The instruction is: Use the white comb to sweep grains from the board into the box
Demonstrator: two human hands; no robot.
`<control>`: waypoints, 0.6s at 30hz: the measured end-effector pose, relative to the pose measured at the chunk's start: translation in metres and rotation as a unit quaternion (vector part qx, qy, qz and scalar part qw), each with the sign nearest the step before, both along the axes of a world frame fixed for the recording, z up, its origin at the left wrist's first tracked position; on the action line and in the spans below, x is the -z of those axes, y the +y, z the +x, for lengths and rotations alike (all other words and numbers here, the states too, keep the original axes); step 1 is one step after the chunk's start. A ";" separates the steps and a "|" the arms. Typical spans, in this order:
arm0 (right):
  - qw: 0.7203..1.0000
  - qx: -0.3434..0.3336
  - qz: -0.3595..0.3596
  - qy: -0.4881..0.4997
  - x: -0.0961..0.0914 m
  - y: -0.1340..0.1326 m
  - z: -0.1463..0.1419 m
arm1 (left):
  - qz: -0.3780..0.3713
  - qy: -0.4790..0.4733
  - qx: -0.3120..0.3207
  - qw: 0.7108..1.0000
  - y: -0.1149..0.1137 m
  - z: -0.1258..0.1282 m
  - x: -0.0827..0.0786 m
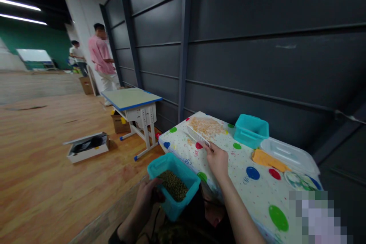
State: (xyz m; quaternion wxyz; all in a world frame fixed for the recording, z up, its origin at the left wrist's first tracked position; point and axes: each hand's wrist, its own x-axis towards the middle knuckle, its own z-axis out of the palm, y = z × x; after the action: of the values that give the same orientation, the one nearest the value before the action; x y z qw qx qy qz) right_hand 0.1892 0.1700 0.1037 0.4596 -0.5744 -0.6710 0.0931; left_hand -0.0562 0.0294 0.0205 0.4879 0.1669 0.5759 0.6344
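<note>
My left hand (147, 197) grips the near side of a teal box (171, 183) filled with green beans, held just off the near edge of the table (257, 187). My right hand (216, 159) reaches over the spotted tablecloth and pinches the near corner of a white tray (197, 134) that lies tilted on the table. A spread of yellow grains (207, 126) lies on the cloth behind the tray. The fingers of both hands are closed around what they hold.
An empty teal box (251, 130), a clear lidded container (288, 154), an orange piece (267, 160) and a patterned plate (299, 180) sit to the right. A small desk (130, 99) and an open carton (87, 146) stand on the wooden floor. Two people stand far off.
</note>
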 end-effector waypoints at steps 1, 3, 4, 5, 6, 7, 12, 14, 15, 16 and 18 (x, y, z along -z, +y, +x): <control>1.000 0.006 0.001 0.018 -0.001 -0.001 0.000 | 0.006 0.000 0.003 1.000 -0.002 0.001 -0.004; 0.998 0.002 -0.002 0.063 -0.003 -0.005 -0.002 | 0.013 0.003 0.011 1.000 -0.005 0.003 -0.013; 0.996 -0.010 -0.008 0.092 -0.003 -0.007 -0.004 | 0.014 0.004 0.015 1.000 -0.007 0.003 -0.017; 0.992 -0.031 -0.014 0.122 -0.003 -0.009 -0.007 | 0.013 0.004 0.018 1.000 -0.008 0.004 -0.020; 0.987 -0.054 -0.021 0.150 -0.002 -0.011 -0.011 | 0.012 0.004 0.021 1.000 -0.009 0.005 -0.023; 0.982 -0.075 -0.029 0.171 0.000 -0.013 -0.014 | 0.013 0.003 0.023 1.000 -0.010 0.005 -0.025; 0.980 -0.060 -0.058 0.181 0.009 -0.016 -0.019 | 0.016 0.008 0.030 0.999 -0.011 0.004 -0.022; 0.982 -0.037 -0.063 0.175 0.010 -0.013 -0.013 | 0.013 0.007 0.024 1.000 -0.009 0.003 -0.017; 0.982 -0.031 -0.063 0.173 0.008 -0.012 -0.009 | 0.009 0.005 0.018 1.000 -0.007 0.002 -0.014; 0.983 -0.027 -0.061 0.171 0.006 -0.010 -0.004 | 0.005 0.002 0.013 1.000 -0.006 0.001 -0.011; 0.986 -0.019 -0.051 0.159 -0.001 -0.006 0.004 | -0.004 -0.003 0.006 1.000 -0.002 0.000 -0.003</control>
State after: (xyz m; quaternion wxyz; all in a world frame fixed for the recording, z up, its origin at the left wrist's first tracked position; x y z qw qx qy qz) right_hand 0.1937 0.1645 0.1049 0.5286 -0.5623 -0.5944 0.2262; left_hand -0.0567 0.0269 0.0237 0.4941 0.1659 0.5759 0.6299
